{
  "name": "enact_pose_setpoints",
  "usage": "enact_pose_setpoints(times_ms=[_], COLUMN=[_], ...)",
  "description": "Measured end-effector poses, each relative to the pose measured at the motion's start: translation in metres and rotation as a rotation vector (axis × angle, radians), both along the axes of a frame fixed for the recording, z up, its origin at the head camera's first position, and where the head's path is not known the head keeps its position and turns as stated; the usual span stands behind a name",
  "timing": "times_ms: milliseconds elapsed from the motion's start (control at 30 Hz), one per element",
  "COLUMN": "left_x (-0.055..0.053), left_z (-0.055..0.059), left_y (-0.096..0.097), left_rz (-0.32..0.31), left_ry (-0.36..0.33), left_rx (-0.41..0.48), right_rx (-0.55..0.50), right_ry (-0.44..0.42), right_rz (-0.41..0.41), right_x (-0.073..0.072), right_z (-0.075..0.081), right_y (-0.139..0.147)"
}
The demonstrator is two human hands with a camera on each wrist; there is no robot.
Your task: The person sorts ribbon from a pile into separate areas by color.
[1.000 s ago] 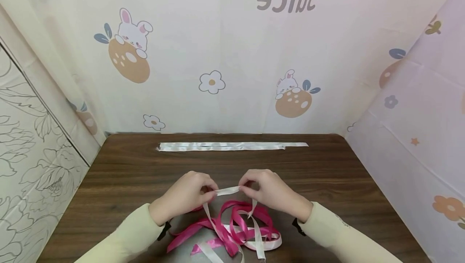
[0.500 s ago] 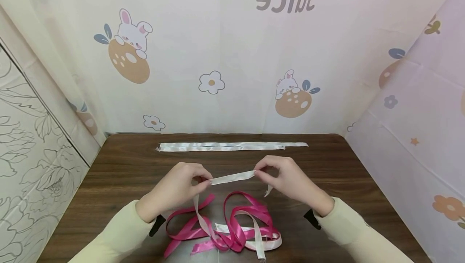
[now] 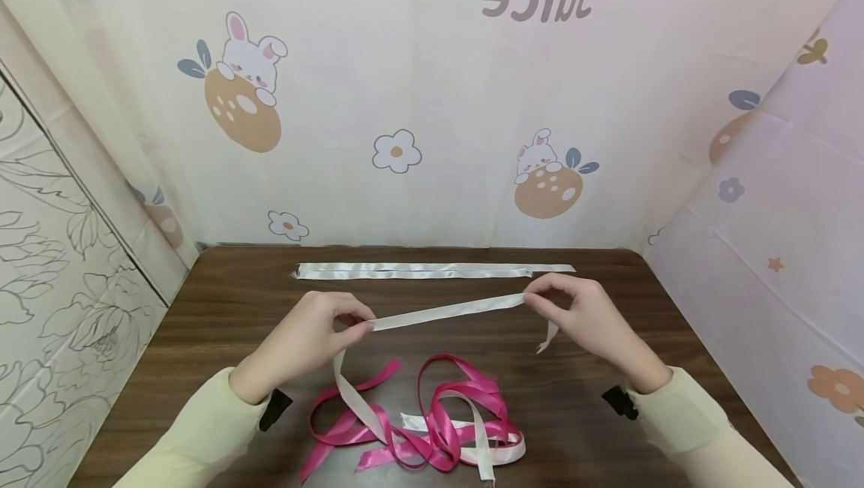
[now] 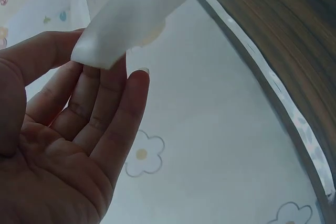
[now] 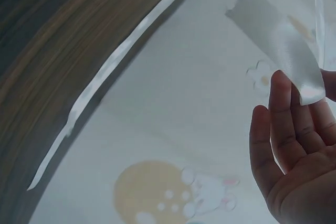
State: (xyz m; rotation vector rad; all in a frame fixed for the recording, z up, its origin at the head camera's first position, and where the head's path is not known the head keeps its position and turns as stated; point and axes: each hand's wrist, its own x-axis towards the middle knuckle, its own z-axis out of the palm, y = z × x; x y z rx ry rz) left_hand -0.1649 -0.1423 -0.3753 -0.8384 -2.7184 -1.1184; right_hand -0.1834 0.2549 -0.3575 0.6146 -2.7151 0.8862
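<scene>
Left hand [image 3: 304, 334] and right hand [image 3: 595, 323] each pinch one white ribbon [image 3: 448, 311], thumb against fingers, holding it over the counter [image 3: 229, 300] beyond the pink ribbon [image 3: 442, 439]. It's probably light, soft and a bit slippery, so pinch it firmly on its flat sides.

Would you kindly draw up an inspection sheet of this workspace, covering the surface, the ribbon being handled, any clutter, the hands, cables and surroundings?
Surface: dark wood-grain table.
Job's things: white ribbon stretched between the hands, sloping up toward the right; a short free end hangs at the right.
Clutter: tangled pink ribbon mixed with white lengths in front; flat white strips along the table's far side.
Hands: left hand and right hand each pinch the white ribbon above the table.
Cables: nothing seen.
Surroundings: pale backdrop printed with rabbits, flowers and mirrored "Juice" lettering.
</scene>
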Motion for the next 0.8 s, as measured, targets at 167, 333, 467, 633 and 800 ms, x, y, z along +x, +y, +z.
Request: enact_pose_setpoints(times_ms=[167,333,467,633,800], left_x=[-0.003,-0.008,-0.012,-0.020,-0.031], left_z=[-0.002,-0.008,-0.015,-0.026,-0.038], left_y=[-0.010,-0.021,-0.031,-0.050,-0.074], left_rz=[0.041,0.083,0.103,0.141,0.215], left_ry=[-0.029,-0.061,-0.093,-0.134,-0.159], left_rx=[-0.008,-0.024,-0.025,-0.039,-0.052], right_rx=[-0.014,-0.054,-0.061,-0.058,-0.061], right_ry=[-0.051,-0.103,-0.126,-0.171,-0.198], right_rz=[-0.081,-0.106,-0.132,-0.172,-0.199], right_x=[-0.005,-0.009,-0.012,-0.015,-0.019], right_z=[-0.003,-0.007,-0.010,-0.015,-0.023], right_y=[0.020,0.037,0.050,0.063,0.076])
